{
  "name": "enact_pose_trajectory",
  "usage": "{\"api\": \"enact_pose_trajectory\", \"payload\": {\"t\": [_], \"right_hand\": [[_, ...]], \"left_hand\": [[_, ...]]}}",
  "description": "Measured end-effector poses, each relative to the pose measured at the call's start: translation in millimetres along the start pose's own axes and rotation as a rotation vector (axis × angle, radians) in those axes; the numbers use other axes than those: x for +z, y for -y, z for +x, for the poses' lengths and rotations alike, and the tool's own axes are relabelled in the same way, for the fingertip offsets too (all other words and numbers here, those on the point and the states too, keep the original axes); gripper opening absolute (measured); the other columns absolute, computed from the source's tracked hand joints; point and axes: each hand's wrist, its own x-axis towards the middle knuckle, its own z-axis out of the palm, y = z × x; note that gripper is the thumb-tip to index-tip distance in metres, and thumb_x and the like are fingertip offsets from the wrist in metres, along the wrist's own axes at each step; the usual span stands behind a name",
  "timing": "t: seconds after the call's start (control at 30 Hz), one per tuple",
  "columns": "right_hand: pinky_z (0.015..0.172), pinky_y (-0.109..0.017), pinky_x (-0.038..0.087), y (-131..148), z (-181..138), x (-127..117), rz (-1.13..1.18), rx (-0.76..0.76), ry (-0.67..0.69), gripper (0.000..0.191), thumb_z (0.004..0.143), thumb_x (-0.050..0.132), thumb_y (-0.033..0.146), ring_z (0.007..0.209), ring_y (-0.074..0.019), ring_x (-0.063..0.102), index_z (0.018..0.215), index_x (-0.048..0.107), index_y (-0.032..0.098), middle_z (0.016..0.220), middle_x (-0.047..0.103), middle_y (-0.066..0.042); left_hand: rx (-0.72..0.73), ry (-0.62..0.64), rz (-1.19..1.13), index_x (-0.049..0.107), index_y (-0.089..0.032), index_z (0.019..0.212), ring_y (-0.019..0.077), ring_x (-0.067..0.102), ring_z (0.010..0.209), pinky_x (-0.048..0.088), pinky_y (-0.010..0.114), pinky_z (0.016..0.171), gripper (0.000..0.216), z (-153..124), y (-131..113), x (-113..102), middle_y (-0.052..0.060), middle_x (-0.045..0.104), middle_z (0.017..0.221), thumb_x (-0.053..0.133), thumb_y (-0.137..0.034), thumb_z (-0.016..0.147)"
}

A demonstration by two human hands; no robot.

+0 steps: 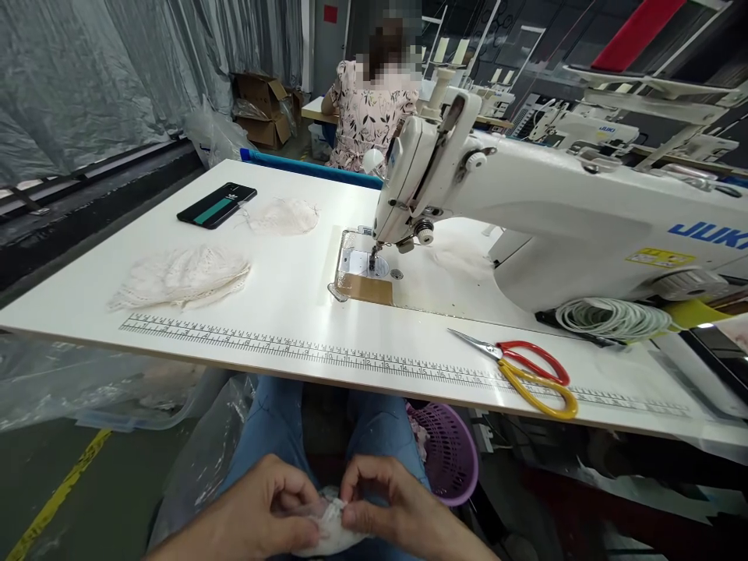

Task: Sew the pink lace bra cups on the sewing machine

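Both my hands are down in my lap, below the table's front edge. My left hand (pixel 266 510) and my right hand (pixel 386 506) pinch the same small piece of white lace fabric (pixel 332 530) between fingers and thumbs. The piece is bunched and partly hidden by my fingers. My legs in blue jeans (pixel 274 421) show under it. On the white table (pixel 292 312) above lie a pile of white lace pieces (pixel 184 276) at the left and a smaller lace piece (pixel 284 216) farther back.
A white Juki sewing machine (pixel 526 202) stands on the table's right half. Red and yellow scissors (pixel 523 370) lie near the front edge, a black phone (pixel 217 205) at the back left, coiled white cord (pixel 613 318) at right. A purple basket (pixel 447 452) sits under the table. A person (pixel 374 109) sits beyond.
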Motion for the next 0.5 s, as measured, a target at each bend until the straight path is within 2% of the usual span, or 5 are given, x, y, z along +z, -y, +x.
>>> {"api": "enact_pose_trajectory", "payload": {"t": [0.17,0.3,0.5], "right_hand": [[0.076,-0.024,0.039,5.0,-2.6,3.0,-0.22,0.051,-0.062,0.027,0.072,0.072,0.045,0.082,-0.0159,0.053,0.082,0.069,0.02,0.08,0.058,0.001],[0.077,-0.025,0.041,6.5,-3.8,4.8,-0.25,0.046,-0.085,0.028,0.072,0.072,0.048,0.084,-0.017,0.054,0.082,0.069,0.021,0.083,0.059,0.0],[0.08,-0.024,0.041,17.0,2.1,7.9,-0.344,0.059,-0.082,0.029,0.074,0.071,0.05,0.087,-0.0172,0.054,0.082,0.069,0.022,0.084,0.06,0.0]], "left_hand": [[0.034,-0.025,0.073,0.071,-0.015,0.076,0.0145,0.055,0.066,0.036,0.019,0.058,0.018,-2.8,-7.5,-0.8,-0.001,0.065,0.067,0.064,-0.028,0.066],[0.061,-0.038,0.137,0.072,-0.017,0.076,0.0169,0.059,0.07,0.04,0.02,0.061,0.017,-7.4,-7.2,-3.2,-0.001,0.068,0.07,0.063,-0.029,0.069],[0.036,-0.046,0.117,0.073,-0.019,0.075,0.0178,0.058,0.07,0.04,0.021,0.061,0.016,-11.6,-3.3,-10.8,-0.001,0.066,0.068,0.063,-0.03,0.068]]}}
